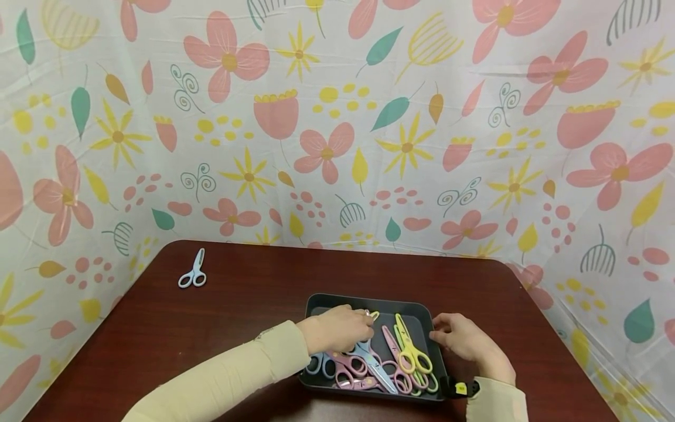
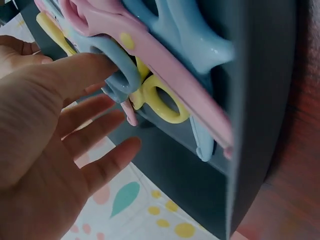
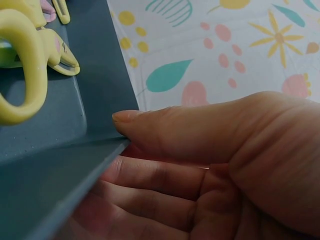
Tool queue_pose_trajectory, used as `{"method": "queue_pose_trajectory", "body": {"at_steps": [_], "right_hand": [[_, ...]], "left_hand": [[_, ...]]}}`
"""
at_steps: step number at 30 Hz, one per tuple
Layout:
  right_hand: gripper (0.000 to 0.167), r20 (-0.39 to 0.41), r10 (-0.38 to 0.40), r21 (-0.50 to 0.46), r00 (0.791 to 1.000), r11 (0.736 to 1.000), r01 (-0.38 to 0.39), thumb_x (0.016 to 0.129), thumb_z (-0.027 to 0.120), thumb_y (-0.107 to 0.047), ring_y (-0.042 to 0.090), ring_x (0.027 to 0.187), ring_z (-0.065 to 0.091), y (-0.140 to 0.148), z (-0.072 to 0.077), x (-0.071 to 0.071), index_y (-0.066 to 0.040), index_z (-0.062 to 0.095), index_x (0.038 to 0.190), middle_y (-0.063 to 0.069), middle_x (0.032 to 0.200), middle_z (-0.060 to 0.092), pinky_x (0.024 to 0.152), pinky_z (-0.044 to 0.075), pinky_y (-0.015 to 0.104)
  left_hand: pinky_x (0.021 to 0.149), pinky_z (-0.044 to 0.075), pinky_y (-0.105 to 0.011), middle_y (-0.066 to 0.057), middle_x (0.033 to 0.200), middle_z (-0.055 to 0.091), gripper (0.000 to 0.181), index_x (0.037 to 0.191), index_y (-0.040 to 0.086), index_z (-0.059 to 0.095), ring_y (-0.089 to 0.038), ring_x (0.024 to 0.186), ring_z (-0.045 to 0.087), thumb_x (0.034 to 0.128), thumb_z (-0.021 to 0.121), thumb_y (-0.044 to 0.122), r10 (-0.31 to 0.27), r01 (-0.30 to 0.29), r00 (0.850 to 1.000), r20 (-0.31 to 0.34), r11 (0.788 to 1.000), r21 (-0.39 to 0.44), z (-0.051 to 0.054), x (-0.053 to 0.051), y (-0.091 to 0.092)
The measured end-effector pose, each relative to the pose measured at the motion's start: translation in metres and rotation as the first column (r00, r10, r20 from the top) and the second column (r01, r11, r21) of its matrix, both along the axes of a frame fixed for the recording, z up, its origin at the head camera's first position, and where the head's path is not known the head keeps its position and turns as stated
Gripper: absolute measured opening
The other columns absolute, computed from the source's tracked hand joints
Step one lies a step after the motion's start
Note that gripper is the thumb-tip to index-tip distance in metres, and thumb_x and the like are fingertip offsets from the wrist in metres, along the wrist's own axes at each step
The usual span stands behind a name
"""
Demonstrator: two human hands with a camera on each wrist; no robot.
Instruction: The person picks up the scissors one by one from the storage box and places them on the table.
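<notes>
A dark tray [image 1: 436, 351] holds several pink, blue, yellow and green scissors. My left hand [image 1: 340, 329] reaches into it from the left. In the left wrist view, that hand [image 2: 55, 115] pinches a blue handle loop [image 2: 131, 70] between thumb and index finger, its other fingers spread; the thumb tip is partly hidden. Beside the loop are pink scissors [image 2: 160, 62] and a yellow handle [image 2: 167, 112]. My right hand [image 1: 464, 337] grips the tray's right side. In the right wrist view, the thumb of this hand [image 3: 200, 145] lies over the rim, with the fingers outside the wall.
Light blue scissors [image 1: 196, 271] lie alone at the back left of the brown table [image 1: 253, 275]. Yellow scissors [image 1: 405, 337] lie in the tray's right part. A flowered cloth [image 1: 327, 176] hangs behind the table and along its sides.
</notes>
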State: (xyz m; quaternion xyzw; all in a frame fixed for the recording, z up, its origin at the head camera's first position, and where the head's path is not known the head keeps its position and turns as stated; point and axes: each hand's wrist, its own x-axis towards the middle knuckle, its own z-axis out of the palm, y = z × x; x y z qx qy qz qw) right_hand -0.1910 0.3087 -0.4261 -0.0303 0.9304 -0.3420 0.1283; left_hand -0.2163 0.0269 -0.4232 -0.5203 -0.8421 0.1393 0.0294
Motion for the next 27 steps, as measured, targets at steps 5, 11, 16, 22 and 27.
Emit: {"method": "queue_pose_trajectory", "body": {"at_steps": [5, 11, 16, 22, 27], "right_hand": [[0.027, 0.007, -0.003, 0.001, 1.000, 1.000, 0.003, 0.091, 0.065, -0.008, 0.021, 0.073, 0.061, 0.000, -0.001, -0.001, 0.006, 0.061, 0.114, 0.007, 0.089, 0.066, 0.066, 0.052, 0.039], [0.027, 0.000, -0.006, -0.002, 1.000, 1.000, 0.006, 0.090, 0.065, -0.007, 0.020, 0.072, 0.061, 0.000, -0.001, 0.000, 0.006, 0.061, 0.113, 0.006, 0.088, 0.065, 0.066, 0.051, 0.038], [0.026, -0.008, -0.005, -0.004, 1.000, 1.000, 0.004, 0.090, 0.065, -0.008, 0.021, 0.073, 0.061, 0.000, 0.000, 0.000, 0.005, 0.062, 0.112, 0.007, 0.088, 0.065, 0.068, 0.051, 0.039], [0.028, 0.003, -0.008, 0.007, 1.000, 1.000, 0.008, 0.090, 0.065, -0.007, 0.021, 0.073, 0.061, 0.000, 0.000, 0.001, 0.006, 0.061, 0.114, 0.007, 0.089, 0.065, 0.067, 0.052, 0.039], [0.027, -0.009, -0.002, 0.012, 1.000, 1.000, 0.002, 0.089, 0.066, -0.007, 0.021, 0.073, 0.061, -0.001, 0.001, 0.001, 0.006, 0.061, 0.113, 0.007, 0.089, 0.065, 0.067, 0.052, 0.039]], "left_hand": [[0.066, 0.042, -0.024, 0.013, 0.105, 0.064, 0.021, 0.105, 0.027, 0.070, -0.005, 0.095, 0.056, 0.0867, 0.072, 0.018, -0.036, 0.035, 0.999, 0.018, 0.999, 0.041, -0.001, -0.002, -0.006], [0.071, 0.043, -0.025, 0.012, 0.109, 0.063, 0.022, 0.107, 0.029, 0.070, -0.005, 0.101, 0.058, 0.0868, 0.071, 0.020, -0.016, 0.009, 0.995, 0.100, 0.997, 0.079, 0.009, -0.003, -0.015], [0.078, 0.045, -0.028, 0.012, 0.110, 0.064, 0.023, 0.109, 0.029, 0.069, -0.005, 0.102, 0.059, 0.0866, 0.071, 0.025, 0.019, -0.033, 0.991, 0.130, 0.994, 0.107, 0.013, -0.001, -0.020], [0.076, 0.045, -0.027, 0.015, 0.100, 0.062, 0.017, 0.105, 0.029, 0.067, -0.002, 0.087, 0.056, 0.0889, 0.071, 0.031, 0.029, -0.061, 0.990, 0.141, 0.973, 0.224, 0.012, -0.002, -0.033], [0.080, 0.046, -0.028, 0.011, 0.098, 0.061, 0.017, 0.104, 0.024, 0.068, -0.003, 0.085, 0.055, 0.0889, 0.071, 0.031, 0.063, -0.131, 0.980, 0.189, 0.919, 0.373, 0.012, -0.006, -0.051]]}}
